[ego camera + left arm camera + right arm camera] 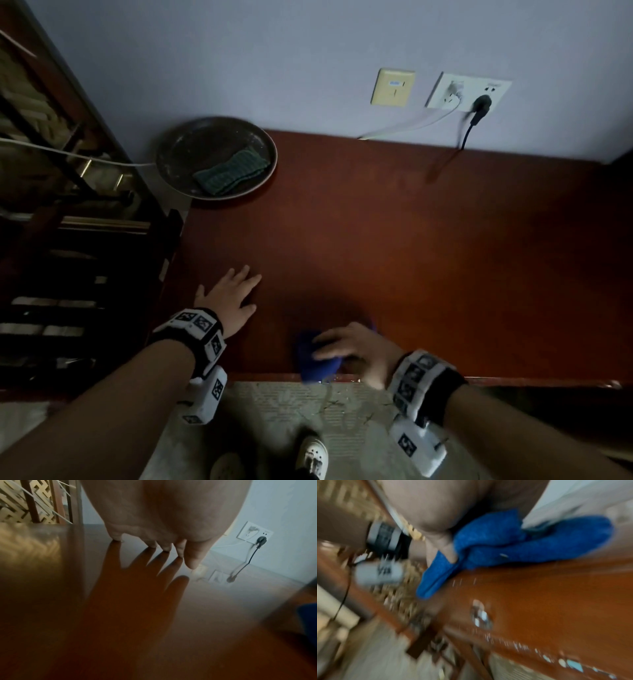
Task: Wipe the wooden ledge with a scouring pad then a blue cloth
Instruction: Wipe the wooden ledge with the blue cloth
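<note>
Wiping called for even pressure: right hand [359, 349] gripped the bunched cloth [318, 368] at the ledge [411, 240] edge; left hand [226, 299] lay flat, fingers spread, empty.

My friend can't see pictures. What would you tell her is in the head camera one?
The right hand holds a blue cloth at the near edge of a reddish wooden ledge. The left hand rests flat on the ledge, and a green scouring pad lies in a dark round dish by the wall.

Red wooden ledge [411, 240], dark plate [191, 144] back-L corner, blue cloth [318, 368] at front edge
</note>
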`<state>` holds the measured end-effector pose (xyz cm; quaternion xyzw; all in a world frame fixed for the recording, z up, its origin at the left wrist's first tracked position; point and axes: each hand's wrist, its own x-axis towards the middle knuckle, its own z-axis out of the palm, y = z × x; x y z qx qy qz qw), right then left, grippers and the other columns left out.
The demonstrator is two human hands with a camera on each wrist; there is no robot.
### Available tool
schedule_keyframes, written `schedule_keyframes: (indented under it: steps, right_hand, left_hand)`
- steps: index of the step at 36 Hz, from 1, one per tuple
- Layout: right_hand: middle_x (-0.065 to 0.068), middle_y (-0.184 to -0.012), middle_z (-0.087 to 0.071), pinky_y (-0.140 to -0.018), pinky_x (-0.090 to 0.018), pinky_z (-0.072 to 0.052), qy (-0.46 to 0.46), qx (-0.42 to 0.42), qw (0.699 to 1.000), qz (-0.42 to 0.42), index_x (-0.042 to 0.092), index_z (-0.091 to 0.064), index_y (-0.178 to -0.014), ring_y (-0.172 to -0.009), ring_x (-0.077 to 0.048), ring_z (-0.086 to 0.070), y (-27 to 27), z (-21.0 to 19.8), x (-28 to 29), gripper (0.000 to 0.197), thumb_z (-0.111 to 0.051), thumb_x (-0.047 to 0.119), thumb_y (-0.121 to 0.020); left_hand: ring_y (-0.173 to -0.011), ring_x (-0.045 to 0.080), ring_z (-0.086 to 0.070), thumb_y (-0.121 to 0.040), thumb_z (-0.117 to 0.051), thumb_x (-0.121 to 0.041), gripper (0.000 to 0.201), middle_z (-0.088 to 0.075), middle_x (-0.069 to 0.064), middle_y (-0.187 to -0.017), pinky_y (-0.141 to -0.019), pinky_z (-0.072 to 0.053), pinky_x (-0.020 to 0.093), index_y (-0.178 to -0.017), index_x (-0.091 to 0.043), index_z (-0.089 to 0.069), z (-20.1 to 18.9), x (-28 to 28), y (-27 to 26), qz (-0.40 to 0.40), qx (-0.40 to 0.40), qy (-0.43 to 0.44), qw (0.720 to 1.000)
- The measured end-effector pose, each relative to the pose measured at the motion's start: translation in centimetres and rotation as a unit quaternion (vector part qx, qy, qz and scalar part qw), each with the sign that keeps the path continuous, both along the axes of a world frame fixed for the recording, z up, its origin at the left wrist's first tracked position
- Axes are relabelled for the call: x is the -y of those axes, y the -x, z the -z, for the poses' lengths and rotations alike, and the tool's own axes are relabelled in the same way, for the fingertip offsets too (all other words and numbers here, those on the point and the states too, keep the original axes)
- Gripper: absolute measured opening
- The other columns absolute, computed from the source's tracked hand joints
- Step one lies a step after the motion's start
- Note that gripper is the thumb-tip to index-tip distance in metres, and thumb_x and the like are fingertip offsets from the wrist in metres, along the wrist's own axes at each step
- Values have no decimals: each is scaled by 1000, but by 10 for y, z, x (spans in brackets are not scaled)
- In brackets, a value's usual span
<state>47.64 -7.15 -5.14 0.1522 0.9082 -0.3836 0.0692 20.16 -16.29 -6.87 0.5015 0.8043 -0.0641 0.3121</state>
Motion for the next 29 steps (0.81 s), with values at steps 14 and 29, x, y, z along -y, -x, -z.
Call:
schedule_keyframes:
  steps: [14,29]
  right_hand:
    - [12,-158,12,-116,-53,-2,-102,241,845,466,35,2,-150,-145,-28,11,48,32,-95,72,-37,53,-93]
    - [20,-155,16,-115,-54,4,-208,169,963,22,47,3,-146,-144,-23,18,94,23,-50,66,-34,55,-92]
  left_hand:
    - [-148,17,16,-99,-39,-51,63,17,-15,-160,-113,-6,66,-149,-52,-1,5,-5,-7,-34,-17,4,999]
    - [-148,19,15,-98,-46,-48,69,15,-12,-161,-111,-10,70,-150,-50,-1,-4,-51,26,-78,-9,0,997]
